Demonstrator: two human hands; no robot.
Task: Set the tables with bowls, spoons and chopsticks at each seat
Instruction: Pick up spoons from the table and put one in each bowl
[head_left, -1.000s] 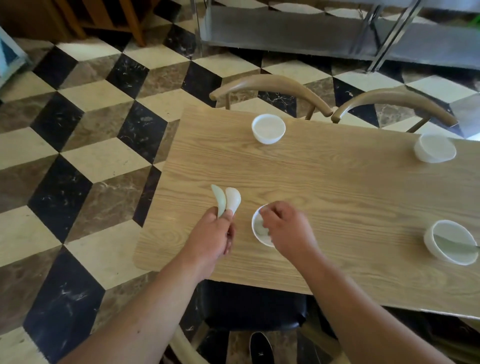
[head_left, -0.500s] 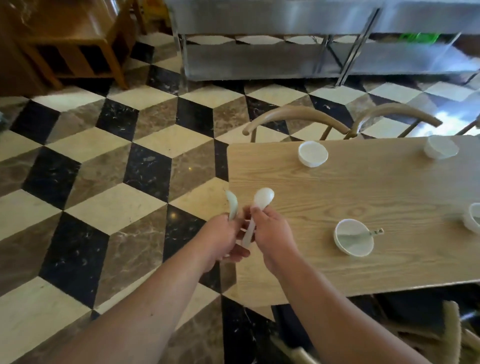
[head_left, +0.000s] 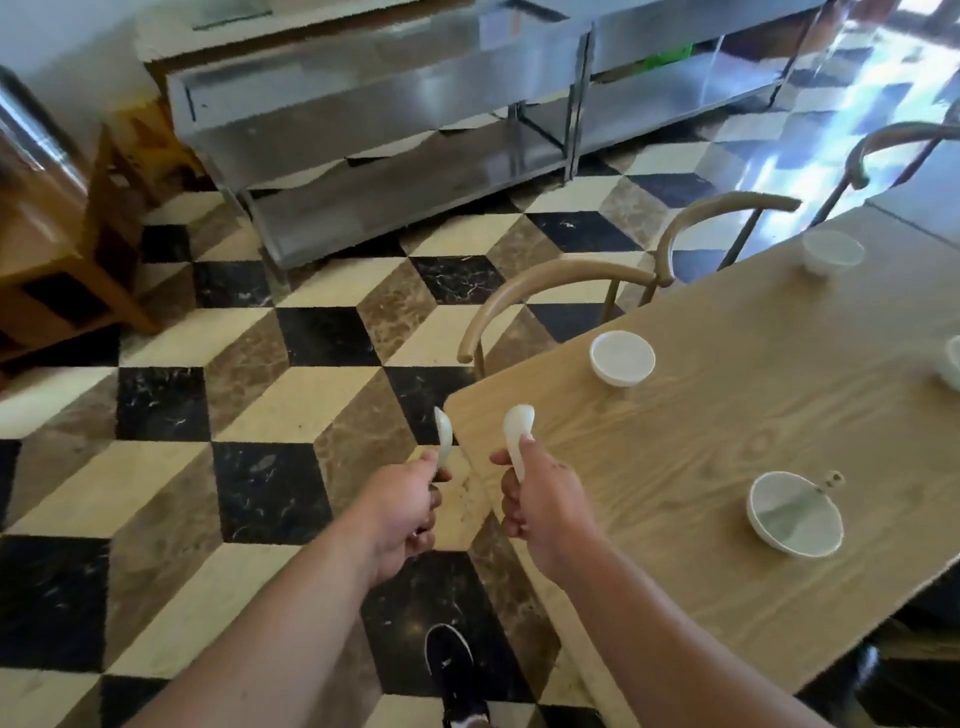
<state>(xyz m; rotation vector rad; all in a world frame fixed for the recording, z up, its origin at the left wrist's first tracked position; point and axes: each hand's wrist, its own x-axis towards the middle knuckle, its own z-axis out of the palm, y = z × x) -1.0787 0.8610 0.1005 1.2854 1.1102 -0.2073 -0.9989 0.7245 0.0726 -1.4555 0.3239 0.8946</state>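
Observation:
My left hand grips a white spoon by its handle, bowl end up, over the floor just left of the table corner. My right hand grips a second white spoon over the wooden table's corner. A white bowl with a spoon in it sits near the front edge. An empty white bowl stands at the far left seat. Another bowl stands further back, and one more bowl is cut off at the right edge.
Two curved wooden chair backs stand along the table's far side. Steel shelving runs along the back wall. A wooden stand is at the left. My black shoe is on the chequered floor.
I have moved left round the table's end. My right hand took one of the two spoons from my left hand, and the hands have drawn apart, each with one spoon.

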